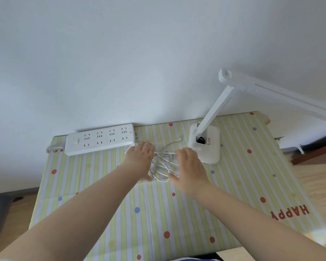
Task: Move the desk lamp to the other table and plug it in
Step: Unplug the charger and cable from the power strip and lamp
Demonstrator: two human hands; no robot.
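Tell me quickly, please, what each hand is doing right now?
Left hand: open, fingers spread over the white cable, gripping nothing.
Right hand: open, palm beside the cable, gripping nothing.

Matt white plastic lamp [205,146] and power strip [100,139]; smooth striped tablecloth [149,213].

Both my bare forearms reach forward, converging ahead of me. My left hand [139,159] lies palm down, fingers [146,146] spread loosely forward. My right hand [189,170] hovers just beside it, fingers extended, thumb splayed inward, clasping nothing.
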